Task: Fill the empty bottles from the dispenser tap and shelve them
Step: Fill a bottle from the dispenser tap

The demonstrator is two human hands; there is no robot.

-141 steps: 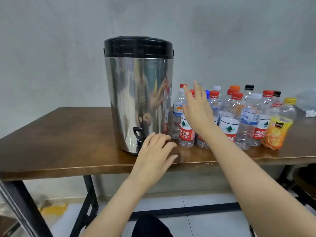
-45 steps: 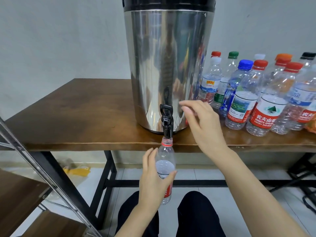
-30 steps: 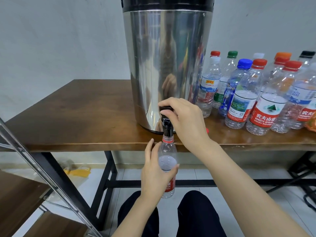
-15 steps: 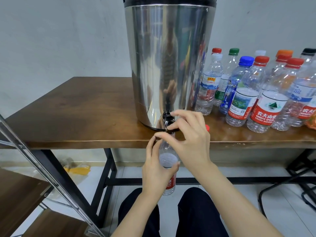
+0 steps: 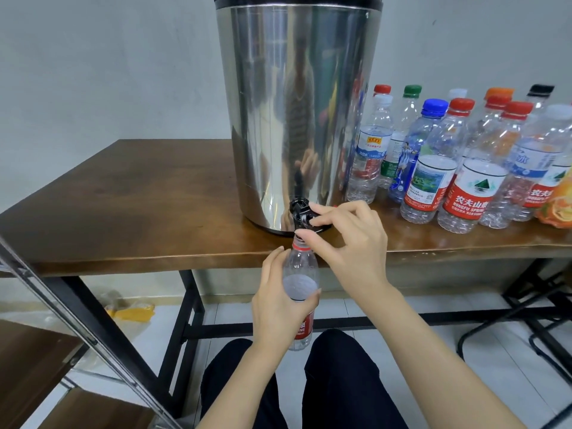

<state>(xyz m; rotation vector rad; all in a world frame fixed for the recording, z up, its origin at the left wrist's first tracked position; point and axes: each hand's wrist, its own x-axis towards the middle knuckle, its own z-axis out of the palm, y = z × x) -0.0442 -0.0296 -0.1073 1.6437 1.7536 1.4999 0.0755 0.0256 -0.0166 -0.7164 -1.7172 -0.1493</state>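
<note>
A tall steel dispenser (image 5: 297, 113) with a black lid stands on the brown table (image 5: 139, 212). Its black tap (image 5: 299, 213) juts over the table's front edge. My left hand (image 5: 278, 301) grips a clear uncapped bottle (image 5: 301, 275) with a red label, held upright with its mouth right under the tap. My right hand (image 5: 349, 239) pinches the tap's lever between thumb and fingers. To the right of the dispenser stand several capped plastic bottles (image 5: 464, 168).
A metal-framed wooden shelf (image 5: 37, 360) sits low at the left. Black table legs and a crossbar (image 5: 340, 323) run under the table. My dark-trousered knees are below the bottle. A yellow bag (image 5: 130, 311) lies on the tiled floor.
My right hand went from reaching past the tap to pinching its lever, which now lies lower. My left hand has kept the bottle under the spout throughout.
</note>
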